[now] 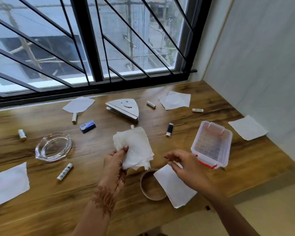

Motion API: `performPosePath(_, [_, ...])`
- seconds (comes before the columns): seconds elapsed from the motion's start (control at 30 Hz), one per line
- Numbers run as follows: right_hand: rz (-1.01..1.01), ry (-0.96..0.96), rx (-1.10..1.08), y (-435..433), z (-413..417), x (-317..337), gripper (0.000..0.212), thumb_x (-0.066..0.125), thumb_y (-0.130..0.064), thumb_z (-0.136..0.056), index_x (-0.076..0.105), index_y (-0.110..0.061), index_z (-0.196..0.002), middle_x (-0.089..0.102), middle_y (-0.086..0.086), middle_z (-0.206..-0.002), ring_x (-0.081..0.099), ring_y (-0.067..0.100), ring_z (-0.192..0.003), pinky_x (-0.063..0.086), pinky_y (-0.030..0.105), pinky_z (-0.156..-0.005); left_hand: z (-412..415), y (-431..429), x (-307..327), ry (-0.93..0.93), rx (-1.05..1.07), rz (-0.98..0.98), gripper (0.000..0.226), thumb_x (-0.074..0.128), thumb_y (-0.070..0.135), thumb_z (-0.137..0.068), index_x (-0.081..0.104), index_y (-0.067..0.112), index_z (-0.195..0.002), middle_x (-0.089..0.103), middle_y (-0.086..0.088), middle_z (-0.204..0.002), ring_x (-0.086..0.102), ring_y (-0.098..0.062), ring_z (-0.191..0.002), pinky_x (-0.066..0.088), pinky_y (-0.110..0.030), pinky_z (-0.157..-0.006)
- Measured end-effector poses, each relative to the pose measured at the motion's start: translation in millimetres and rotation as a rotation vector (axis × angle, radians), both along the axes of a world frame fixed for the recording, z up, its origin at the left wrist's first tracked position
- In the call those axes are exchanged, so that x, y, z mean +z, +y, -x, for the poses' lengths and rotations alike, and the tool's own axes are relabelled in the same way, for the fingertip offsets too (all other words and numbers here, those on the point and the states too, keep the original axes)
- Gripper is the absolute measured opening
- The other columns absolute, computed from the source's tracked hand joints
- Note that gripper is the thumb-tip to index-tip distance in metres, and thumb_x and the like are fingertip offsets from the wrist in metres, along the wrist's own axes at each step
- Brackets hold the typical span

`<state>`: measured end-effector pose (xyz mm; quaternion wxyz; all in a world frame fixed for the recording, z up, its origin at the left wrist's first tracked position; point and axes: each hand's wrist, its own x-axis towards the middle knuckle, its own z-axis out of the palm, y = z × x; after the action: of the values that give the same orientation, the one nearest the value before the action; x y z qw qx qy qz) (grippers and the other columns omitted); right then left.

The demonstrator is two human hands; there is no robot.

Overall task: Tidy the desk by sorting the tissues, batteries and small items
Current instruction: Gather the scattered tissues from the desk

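My left hand (115, 160) grips a bunch of white tissues (136, 147) above the middle of the wooden desk (92, 193). My right hand (186, 165) pinches the top edge of another tissue (174, 188) that lies across a round wooden bowl (149, 189). More tissues lie flat at far left (78, 104), far right (174, 100), right edge (248, 127) and near left (7, 183). Several batteries lie scattered: one (64, 171) near the glass dish, one (22, 134) at left, one (151, 104) at the back, among others.
A clear glass ashtray (53, 147) sits at left. A clear plastic box with red clips (211, 144) stands open at right. A metal triangular napkin holder (123, 109), a blue eraser (87, 126) and a black USB stick (169, 129) lie mid-desk. A barred window runs behind.
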<state>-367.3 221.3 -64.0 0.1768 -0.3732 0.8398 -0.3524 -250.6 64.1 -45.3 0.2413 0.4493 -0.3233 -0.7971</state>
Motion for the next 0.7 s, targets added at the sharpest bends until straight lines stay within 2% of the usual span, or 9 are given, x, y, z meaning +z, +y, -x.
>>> performPosePath(0.07, [-0.093, 0.111, 0.045, 26, 3, -12, 0.021, 0.062, -0.025, -0.086, 0.063, -0.026, -0.107, 0.054, -0.021, -0.107, 0.050, -0.004, -0.096, 0.035, 0.000, -0.076, 2, 3, -2, -0.008, -0.009, -0.007, 0.004, 0.055, 0.004, -0.088, 0.058, 0.002, -0.089, 0.066, -0.009, -0.085, 0.064, -0.020, -0.077, 0.056, -0.024, -0.058])
performPosePath(0.13, [-0.138, 0.151, 0.098, 50, 4, -23, 0.020, 0.066, -0.027, -0.083, 0.066, -0.025, -0.103, 0.058, -0.016, -0.112, 0.049, -0.003, -0.100, 0.036, 0.002, -0.082, 3, 6, -3, -0.010, -0.025, -0.019, 0.003, 0.055, 0.003, -0.088, 0.058, 0.003, -0.087, 0.066, -0.009, -0.086, 0.063, -0.020, -0.079, 0.056, -0.028, -0.064])
performPosePath(0.2, [-0.177, 0.193, 0.138, 68, 1, -31, 0.021, 0.069, -0.030, -0.079, 0.068, -0.023, -0.099, 0.061, -0.009, -0.113, 0.051, 0.002, -0.103, 0.043, 0.011, -0.087, 4, 7, -5, -0.003, -0.038, -0.031, 0.007, 0.056, 0.003, -0.087, 0.057, 0.005, -0.081, 0.070, -0.008, -0.075, 0.063, -0.021, -0.078, 0.055, -0.031, -0.069])
performPosePath(0.3, [-0.174, 0.308, 0.138, 83, -5, -41, 0.022, 0.063, -0.042, -0.076, 0.068, -0.026, -0.091, 0.062, -0.006, -0.106, 0.052, 0.007, -0.102, 0.045, 0.019, -0.081, 4, 11, -5, 0.014, -0.059, -0.039, 0.008, 0.055, 0.003, -0.088, 0.056, 0.005, -0.080, 0.071, -0.004, -0.061, 0.064, -0.023, -0.080, 0.054, -0.037, -0.077])
performPosePath(0.37, [-0.149, 0.394, 0.124, 83, -9, -46, 0.015, 0.068, -0.037, -0.075, 0.067, -0.025, -0.082, 0.063, -0.004, -0.101, 0.054, 0.012, -0.100, 0.043, 0.020, -0.079, 4, 13, -6, 0.010, -0.062, -0.046, 0.007, 0.055, 0.003, -0.088, 0.055, 0.005, -0.081, 0.070, -0.009, -0.076, 0.063, -0.024, -0.081, 0.050, -0.040, -0.084])
performPosePath(0.47, [-0.109, 0.439, 0.080, 78, -12, -52, 0.013, 0.077, -0.023, -0.072, 0.066, -0.019, -0.077, 0.065, -0.001, -0.095, 0.058, 0.015, -0.094, 0.042, 0.018, -0.077, 3, 15, -5, 0.017, -0.090, -0.054, 0.005, 0.054, 0.004, -0.088, 0.056, 0.004, -0.084, 0.065, -0.011, -0.089, 0.063, -0.023, -0.081, 0.055, -0.037, -0.075])
performPosePath(0.53, [-0.022, 0.328, -0.012, 72, -15, -50, 0.009, 0.071, -0.023, -0.077, 0.063, -0.018, -0.077, 0.064, -0.003, -0.094, 0.057, 0.009, -0.092, 0.042, 0.013, -0.077, 0, 15, -6, 0.042, -0.119, -0.058, 0.004, 0.053, 0.005, -0.089, 0.057, 0.004, -0.087, 0.066, -0.011, -0.093, 0.064, -0.023, -0.083, 0.055, -0.034, -0.072])
performPosePath(0.6, [0.128, 0.067, -0.199, 62, -19, -39, 0.011, 0.068, -0.023, -0.082, 0.061, -0.017, -0.076, 0.063, -0.007, -0.088, 0.057, 0.004, -0.085, 0.048, 0.015, -0.072, -3, 16, -7, 0.058, -0.134, -0.066, 0.005, 0.052, 0.007, -0.090, 0.057, 0.005, -0.088, 0.066, -0.010, -0.094, 0.064, -0.022, -0.085, 0.056, -0.033, -0.072])
performPosePath(0.7, [0.322, -0.278, -0.446, 41, -21, -13, 0.012, 0.066, -0.026, -0.082, 0.062, -0.015, -0.078, 0.062, -0.005, -0.079, 0.059, 0.009, -0.077, 0.051, 0.018, -0.065, -4, 18, -7, 0.063, -0.113, -0.086, 0.008, 0.050, 0.011, -0.092, 0.055, 0.007, -0.088, 0.065, -0.009, -0.091, 0.063, -0.021, -0.082, 0.059, -0.029, -0.055])
